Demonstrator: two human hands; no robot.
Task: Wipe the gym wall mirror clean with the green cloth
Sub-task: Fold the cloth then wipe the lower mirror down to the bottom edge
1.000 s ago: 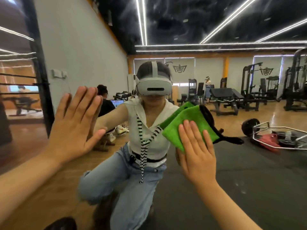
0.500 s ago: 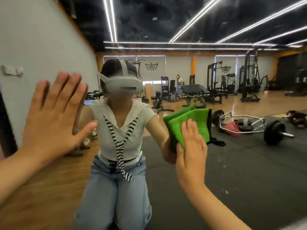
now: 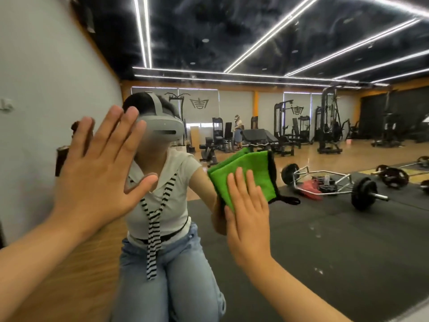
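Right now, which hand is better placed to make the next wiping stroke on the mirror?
The right hand: its straight fingers press the green cloth flat against the mirror. The left hand is spread and bare, with no cloth under it.

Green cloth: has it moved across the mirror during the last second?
Yes: the cloth slid rightwards, its edge now nearly meeting the reflected plate, clearly apart before.

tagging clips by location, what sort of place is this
A gym, seen reflected in a wall mirror: weight machines along the far side, a loaded barbell on black floor mats.
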